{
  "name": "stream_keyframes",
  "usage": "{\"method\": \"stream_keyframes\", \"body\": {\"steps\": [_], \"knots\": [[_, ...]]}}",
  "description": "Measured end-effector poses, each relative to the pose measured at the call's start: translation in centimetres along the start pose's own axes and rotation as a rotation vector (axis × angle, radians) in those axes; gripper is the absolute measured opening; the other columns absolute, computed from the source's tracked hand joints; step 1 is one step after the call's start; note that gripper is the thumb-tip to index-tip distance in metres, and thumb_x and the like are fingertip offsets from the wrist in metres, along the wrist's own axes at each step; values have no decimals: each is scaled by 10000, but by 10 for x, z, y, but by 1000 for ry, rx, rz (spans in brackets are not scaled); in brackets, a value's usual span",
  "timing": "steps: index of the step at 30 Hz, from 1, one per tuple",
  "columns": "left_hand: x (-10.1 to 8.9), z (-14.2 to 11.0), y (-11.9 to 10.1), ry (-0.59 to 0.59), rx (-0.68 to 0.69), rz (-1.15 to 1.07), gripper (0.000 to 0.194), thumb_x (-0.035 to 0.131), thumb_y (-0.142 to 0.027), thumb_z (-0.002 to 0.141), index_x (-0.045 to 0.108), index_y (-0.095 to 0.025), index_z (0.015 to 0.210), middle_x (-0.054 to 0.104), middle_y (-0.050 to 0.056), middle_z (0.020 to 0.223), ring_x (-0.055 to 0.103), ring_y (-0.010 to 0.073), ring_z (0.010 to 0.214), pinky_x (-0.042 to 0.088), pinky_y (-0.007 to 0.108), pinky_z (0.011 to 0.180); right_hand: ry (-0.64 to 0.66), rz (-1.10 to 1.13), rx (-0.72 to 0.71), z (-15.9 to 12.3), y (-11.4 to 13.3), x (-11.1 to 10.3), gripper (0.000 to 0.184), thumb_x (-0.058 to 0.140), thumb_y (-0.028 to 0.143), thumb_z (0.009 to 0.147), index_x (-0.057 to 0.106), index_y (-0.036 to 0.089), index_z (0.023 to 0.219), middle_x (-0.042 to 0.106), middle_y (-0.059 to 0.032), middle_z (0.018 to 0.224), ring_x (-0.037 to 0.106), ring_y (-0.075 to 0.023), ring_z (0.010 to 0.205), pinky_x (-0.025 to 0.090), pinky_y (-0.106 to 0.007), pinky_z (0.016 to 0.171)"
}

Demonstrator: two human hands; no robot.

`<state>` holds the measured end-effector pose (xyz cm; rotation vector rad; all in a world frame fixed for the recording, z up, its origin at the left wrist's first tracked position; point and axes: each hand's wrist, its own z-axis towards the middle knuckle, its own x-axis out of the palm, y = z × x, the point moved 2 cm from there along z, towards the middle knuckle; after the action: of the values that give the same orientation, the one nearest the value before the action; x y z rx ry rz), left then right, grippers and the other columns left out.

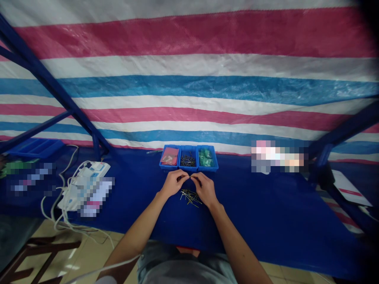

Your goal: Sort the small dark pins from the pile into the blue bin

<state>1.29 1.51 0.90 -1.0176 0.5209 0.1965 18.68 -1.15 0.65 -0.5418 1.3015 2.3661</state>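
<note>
My left hand (175, 183) and my right hand (205, 188) meet fingertip to fingertip over the blue table, each closed in a pinch. Whatever sits between the fingertips is small and dark, too tiny to name. Just below the hands lies a loose pile of thin brass-coloured sticks (190, 197), perhaps pins or screws. Beyond the hands stand three joined blue bins: the left bin (161, 162) has pink and clear packets, the middle bin (188, 168) has dark metal pieces like screws, and the right bin (215, 161) has green plastic bits.
A white power strip (99, 170) with tangled white cables (60, 215) lies to the left. Farther left is an empty-looking blue tray (37, 148). Blue metal frame posts (63, 98) rise at both sides before a striped tarp (189, 92). A white flat box (349, 188) is at the right.
</note>
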Motion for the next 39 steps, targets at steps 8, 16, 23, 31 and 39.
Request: {"method": "stream_keyframes", "body": {"steps": [8, 16, 23, 31, 39], "knots": [[0, 1, -2, 5, 9, -3, 214, 609, -319, 936, 720, -150, 866, 702, 53, 803, 577, 132, 652, 444, 247, 644, 14, -65, 28, -2, -3, 1, 295, 444, 341, 1022, 665, 213, 874, 664, -36, 794, 619, -166, 707, 450, -271, 684], [-2, 1, -2, -12, -8, -2, 230, 597, -328, 942, 715, -145, 869, 689, 48, 775, 567, 129, 638, 432, 243, 623, -8, -24, 13, -1, -2, 1, 218, 535, 356, 981, 664, 226, 1099, 698, -45, 933, 633, -162, 709, 486, -280, 688], [1, -1, 0, 17, 11, 25, 258, 569, -360, 954, 719, -161, 889, 692, 57, 794, 569, 140, 645, 447, 257, 645, -19, -46, -1, -1, 0, 0, 271, 451, 334, 1017, 691, 226, 952, 690, -55, 896, 652, -179, 786, 493, -288, 748], [-2, 0, -4, 29, 1, 22, 240, 569, -330, 955, 717, -153, 890, 693, 51, 787, 555, 130, 633, 433, 247, 626, -46, -63, 10, -2, -2, 1, 245, 516, 383, 990, 700, 226, 1025, 690, -44, 841, 617, -164, 655, 479, -285, 656], [0, 0, -3, 17, 8, 33, 262, 569, -351, 953, 720, -151, 874, 693, 54, 773, 549, 130, 619, 431, 246, 611, -45, -54, 3, -1, 0, 1, 252, 476, 321, 1006, 697, 227, 929, 683, -50, 875, 651, -175, 770, 496, -286, 746]]}}
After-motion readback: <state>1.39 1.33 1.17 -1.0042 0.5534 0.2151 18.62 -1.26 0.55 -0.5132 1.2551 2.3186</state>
